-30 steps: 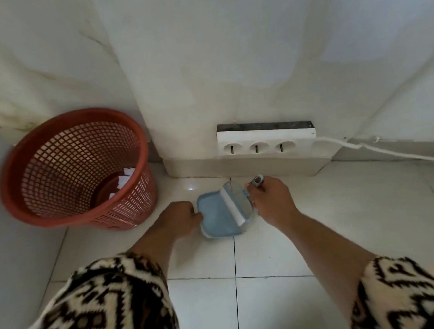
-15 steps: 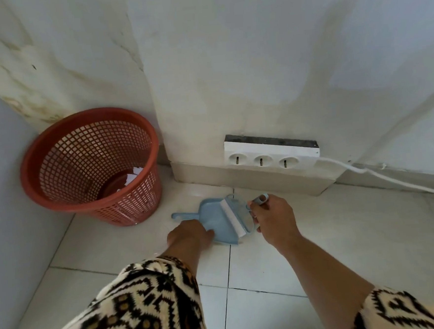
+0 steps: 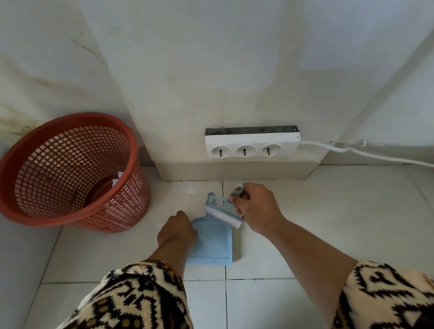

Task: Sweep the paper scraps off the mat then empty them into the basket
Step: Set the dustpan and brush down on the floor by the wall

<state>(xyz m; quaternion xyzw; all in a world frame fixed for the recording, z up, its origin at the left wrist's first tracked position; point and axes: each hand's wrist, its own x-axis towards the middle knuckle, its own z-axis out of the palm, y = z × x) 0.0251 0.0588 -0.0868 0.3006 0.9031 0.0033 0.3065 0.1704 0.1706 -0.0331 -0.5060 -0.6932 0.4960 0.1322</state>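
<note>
While scraps sit in basket [image 3: 67,174], left hand [image 3: 176,230] grips dustpan [image 3: 212,241], right hand [image 3: 255,208] grips brush [image 3: 223,215]; basket left of both, left hand nearer.

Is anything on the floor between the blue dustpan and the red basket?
Nothing visible: only bare floor tiles lie between the dustpan and the basket, which stands open-topped to its left.

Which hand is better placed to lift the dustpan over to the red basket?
Left. The left hand already rests on the dustpan, on the side toward the basket. The right hand holds the brush.
</note>
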